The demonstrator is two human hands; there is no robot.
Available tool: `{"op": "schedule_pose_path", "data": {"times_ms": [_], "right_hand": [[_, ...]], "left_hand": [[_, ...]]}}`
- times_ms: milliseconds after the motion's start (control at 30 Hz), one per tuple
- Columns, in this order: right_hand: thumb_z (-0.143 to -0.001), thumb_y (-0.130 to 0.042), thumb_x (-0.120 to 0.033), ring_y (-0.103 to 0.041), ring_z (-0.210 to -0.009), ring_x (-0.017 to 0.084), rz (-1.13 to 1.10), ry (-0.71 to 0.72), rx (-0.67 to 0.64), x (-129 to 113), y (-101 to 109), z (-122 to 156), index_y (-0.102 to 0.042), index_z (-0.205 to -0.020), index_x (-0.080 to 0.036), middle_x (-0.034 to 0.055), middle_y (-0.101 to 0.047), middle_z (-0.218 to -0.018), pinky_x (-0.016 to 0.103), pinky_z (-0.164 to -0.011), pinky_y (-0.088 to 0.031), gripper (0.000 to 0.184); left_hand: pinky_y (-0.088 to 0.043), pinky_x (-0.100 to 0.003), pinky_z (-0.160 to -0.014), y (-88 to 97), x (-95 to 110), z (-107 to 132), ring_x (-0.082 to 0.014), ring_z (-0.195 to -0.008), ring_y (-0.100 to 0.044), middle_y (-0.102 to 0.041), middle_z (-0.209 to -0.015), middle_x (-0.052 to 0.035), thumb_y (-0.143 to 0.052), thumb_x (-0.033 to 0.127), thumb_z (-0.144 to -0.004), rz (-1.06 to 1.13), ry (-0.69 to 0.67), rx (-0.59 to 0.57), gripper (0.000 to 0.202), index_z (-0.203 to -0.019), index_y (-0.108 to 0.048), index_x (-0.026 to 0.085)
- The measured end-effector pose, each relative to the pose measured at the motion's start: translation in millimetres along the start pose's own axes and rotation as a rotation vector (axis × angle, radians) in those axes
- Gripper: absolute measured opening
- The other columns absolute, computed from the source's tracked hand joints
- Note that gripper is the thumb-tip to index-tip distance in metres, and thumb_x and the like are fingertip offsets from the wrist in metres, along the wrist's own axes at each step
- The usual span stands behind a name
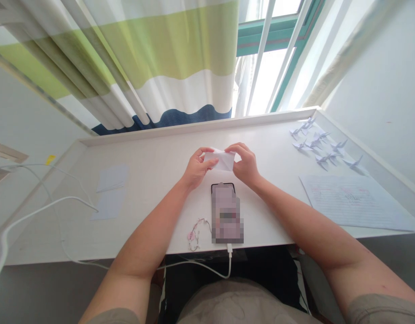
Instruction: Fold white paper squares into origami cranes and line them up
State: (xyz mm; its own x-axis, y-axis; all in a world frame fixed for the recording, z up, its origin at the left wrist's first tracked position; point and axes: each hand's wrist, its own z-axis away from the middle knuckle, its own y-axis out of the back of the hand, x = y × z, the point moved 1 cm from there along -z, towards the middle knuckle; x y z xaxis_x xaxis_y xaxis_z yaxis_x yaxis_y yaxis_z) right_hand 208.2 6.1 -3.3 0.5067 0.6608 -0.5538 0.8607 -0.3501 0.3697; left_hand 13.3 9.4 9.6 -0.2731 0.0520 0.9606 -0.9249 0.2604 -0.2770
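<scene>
A small folded sheet of white paper (224, 162) is held between my two hands, above the white desk. My left hand (196, 170) pinches its left side, thumb on the near face and fingertips at the upper edge. At the right side, my right hand (245, 163) grips the paper with the index finger along its top corner; its thumb is partly hidden. Just below the hands lies a phone (224, 213) with a blurred screen. A beaded strap with a pink charm (193, 235) rests beside the phone.
Several folded paper cranes (325, 145) stand at the back right of the desk (153, 180). Nearer lies a written sheet (352, 202). On the left are blank paper squares (111, 191). A white charging cable (207, 266) runs from the phone past the front edge.
</scene>
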Motion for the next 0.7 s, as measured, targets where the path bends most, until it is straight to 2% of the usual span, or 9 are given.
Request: {"op": "schedule_pose_path", "data": {"times_ms": [100, 233, 467, 567, 700], "right_hand": [[-0.091, -0.071, -0.023, -0.070, -0.087, 0.024, -0.042, -0.056, 0.000, -0.6, -1.6, 1.3, -0.068, -0.094, -0.027, 0.0029, -0.076, -0.094, 0.043, -0.079, -0.057, 0.006], [-0.092, -0.069, -0.026, -0.072, -0.087, 0.023, -0.125, -0.138, -0.082, -3.6, -5.0, 2.9, -0.071, -0.095, -0.026, 0.0021, -0.079, -0.094, 0.042, -0.080, -0.058, 0.004], [-0.090, -0.063, -0.020, -0.074, -0.088, 0.022, -0.123, -0.125, -0.066, -5.2, -7.4, 2.0, -0.072, -0.093, -0.027, 0.0018, -0.080, -0.093, 0.043, -0.082, -0.060, 0.011], [-0.088, -0.067, -0.021, -0.073, -0.087, 0.023, -0.109, -0.126, -0.048, -3.0, -5.8, 1.5, -0.070, -0.090, -0.027, 0.0012, -0.078, -0.091, 0.043, -0.081, -0.060, 0.007], [-0.087, -0.069, -0.021, -0.071, -0.086, 0.022, -0.092, -0.142, -0.047, -2.5, -3.6, 1.3, -0.069, -0.089, -0.027, 0.0008, -0.077, -0.090, 0.042, -0.080, -0.059, 0.007]], "left_hand": [[-0.048, -0.027, -0.072, 0.1, -2.0, -0.5, -0.0122, -0.075, -0.067, -0.075, -0.088, 0.0011, -0.100, 0.031, -0.069, 0.009, -0.011, 0.014, 0.048, -0.100, -0.066, 0.022], [-0.053, -0.031, -0.081, 1.1, -7.1, -3.2, -0.0157, -0.079, -0.071, -0.076, -0.087, 0.0008, -0.101, 0.035, -0.067, 0.015, -0.053, 0.054, 0.052, -0.101, -0.065, 0.022], [-0.047, -0.027, -0.072, 0.3, -8.0, -4.5, -0.0131, -0.078, -0.067, -0.074, -0.089, 0.0030, -0.099, 0.034, -0.070, 0.013, -0.148, 0.110, 0.054, -0.101, -0.057, 0.025], [-0.047, -0.026, -0.070, 0.6, -3.8, -3.1, -0.0118, -0.076, -0.066, -0.073, -0.089, 0.0030, -0.099, 0.033, -0.072, 0.047, -0.090, 0.060, 0.049, -0.094, -0.056, 0.025], [-0.055, -0.028, -0.079, 0.0, 2.6, -0.7, -0.0136, -0.084, -0.070, -0.075, -0.093, 0.0021, -0.100, 0.034, -0.072, 0.157, -0.004, -0.037, 0.048, -0.093, -0.058, 0.025]]}}
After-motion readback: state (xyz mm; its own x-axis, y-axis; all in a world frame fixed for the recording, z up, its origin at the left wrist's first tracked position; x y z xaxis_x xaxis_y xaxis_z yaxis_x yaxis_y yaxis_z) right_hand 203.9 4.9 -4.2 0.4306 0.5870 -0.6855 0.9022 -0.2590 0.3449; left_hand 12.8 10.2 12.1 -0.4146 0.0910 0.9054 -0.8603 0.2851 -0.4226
